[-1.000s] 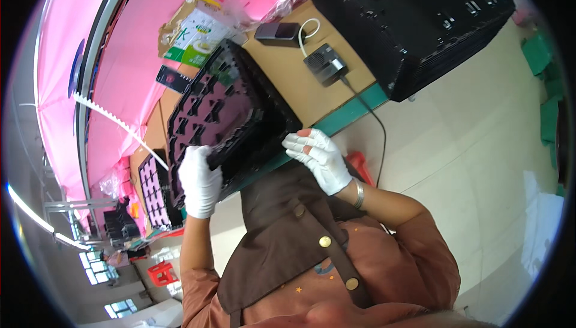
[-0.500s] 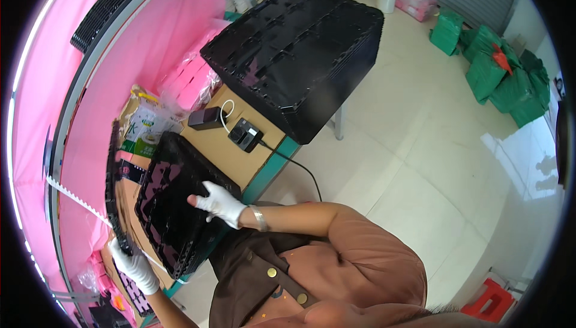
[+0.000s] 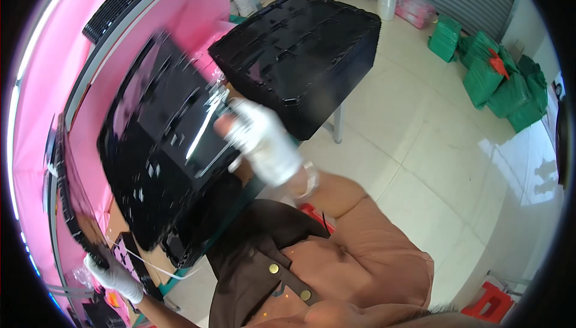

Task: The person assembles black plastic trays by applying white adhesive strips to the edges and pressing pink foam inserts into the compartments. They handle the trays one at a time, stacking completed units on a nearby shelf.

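My right hand point(image 3: 267, 145), in a white glove with bare fingertips and blurred by motion, grips the right edge of a glossy black plastic tray point(image 3: 144, 142). The tray is tilted up over the table, its shiny face toward me. Part of a lower black tray point(image 3: 216, 208) shows beneath it. At the lower left my gloved left hand point(image 3: 117, 277) is closed on the bottom end of another black tray point(image 3: 67, 196), which stands almost edge-on. Its fingers are partly hidden behind that tray.
A tall stack of black trays point(image 3: 300, 46) stands at the table's far end. Pink sheeting point(image 3: 174, 10) hangs along the left behind a metal rail. Green wrapped bundles point(image 3: 486, 76) lie on the floor at the far right; a red stool point(image 3: 489, 304) is at lower right.
My right hand has moved up and right, lifting a tray off the pile on the table. My left hand has shifted left and slightly down with its tray.
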Tool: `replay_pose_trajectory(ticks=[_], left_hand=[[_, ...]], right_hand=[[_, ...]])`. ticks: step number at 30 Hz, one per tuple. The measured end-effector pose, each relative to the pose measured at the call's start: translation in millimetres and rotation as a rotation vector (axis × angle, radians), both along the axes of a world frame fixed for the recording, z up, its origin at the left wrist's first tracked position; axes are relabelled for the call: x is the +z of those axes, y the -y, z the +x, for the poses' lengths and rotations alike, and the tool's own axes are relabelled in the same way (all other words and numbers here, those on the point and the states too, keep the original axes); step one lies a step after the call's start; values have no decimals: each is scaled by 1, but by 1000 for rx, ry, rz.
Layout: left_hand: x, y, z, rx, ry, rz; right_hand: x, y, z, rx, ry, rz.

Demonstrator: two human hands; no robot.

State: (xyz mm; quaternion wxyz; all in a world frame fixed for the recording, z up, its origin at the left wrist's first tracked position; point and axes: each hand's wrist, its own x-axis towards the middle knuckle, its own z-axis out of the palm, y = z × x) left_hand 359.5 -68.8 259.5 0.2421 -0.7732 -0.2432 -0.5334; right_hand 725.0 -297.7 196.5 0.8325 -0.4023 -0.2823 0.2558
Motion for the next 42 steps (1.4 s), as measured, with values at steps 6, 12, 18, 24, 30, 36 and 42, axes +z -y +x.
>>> replay_pose_trajectory(ticks=[6,12,18,24,30,36,42], left_hand=[[-46,23,41,-8,-278,-118],[-99,44,63,-53,-576,-252],[-150,51,96,28,-775,-228],[-178,65,112,37,-870,-351],[-176,60,117,30,-790,-470],[-165,61,121,65,-763,-573],[-169,57,117,30,-740,-566]], right_hand=[[9,79,71,-668,-100,-71],[-49,125,151,-505,-157,162],[-61,114,158,-655,-312,175],[-71,108,105,-1405,228,64],[-142,15,-14,-56,-105,22],[-193,-55,-36,375,-538,-40],[-192,-63,-22,522,-758,-22]])
